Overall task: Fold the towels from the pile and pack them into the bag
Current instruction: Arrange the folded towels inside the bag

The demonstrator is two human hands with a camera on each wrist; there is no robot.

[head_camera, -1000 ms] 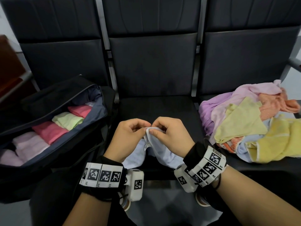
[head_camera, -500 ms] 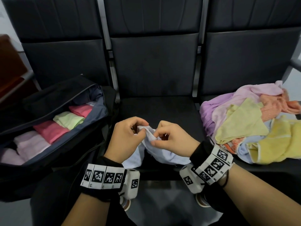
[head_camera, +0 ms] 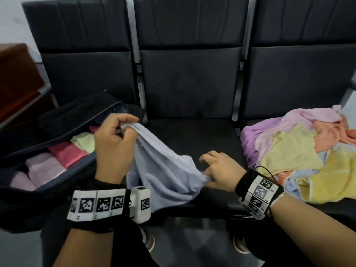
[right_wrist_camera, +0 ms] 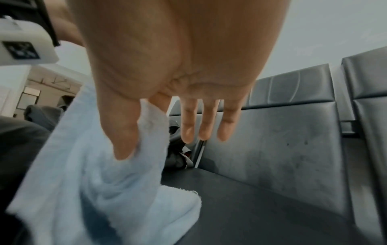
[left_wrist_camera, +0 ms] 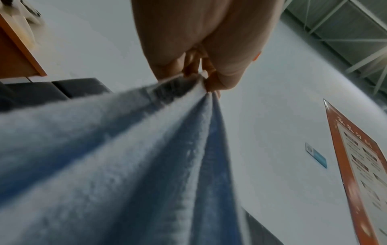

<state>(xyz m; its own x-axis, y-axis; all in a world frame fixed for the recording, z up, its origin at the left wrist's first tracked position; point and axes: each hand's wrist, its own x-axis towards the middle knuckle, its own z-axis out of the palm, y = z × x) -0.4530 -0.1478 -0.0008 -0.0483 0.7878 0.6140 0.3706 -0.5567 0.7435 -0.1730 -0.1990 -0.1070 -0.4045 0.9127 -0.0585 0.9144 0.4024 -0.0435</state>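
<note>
A light blue towel stretches between my hands over the middle seat. My left hand is raised near the bag and pinches one corner of the towel. My right hand is lower, by the seat's front, and pinches another corner of the towel between thumb and forefinger, the other fingers straight. The black bag lies open on the left seat with folded pink, green and lilac towels inside. The pile of unfolded towels covers the right seat.
Three dark padded chairs stand in a row, with backrests behind. A brown wooden unit is at the far left. My knees and shoes are below the seat's front edge.
My hands were close together on the bunched towel. They have drawn apart, the left up and leftward, the right down and rightward, so the towel is spread out between them.
</note>
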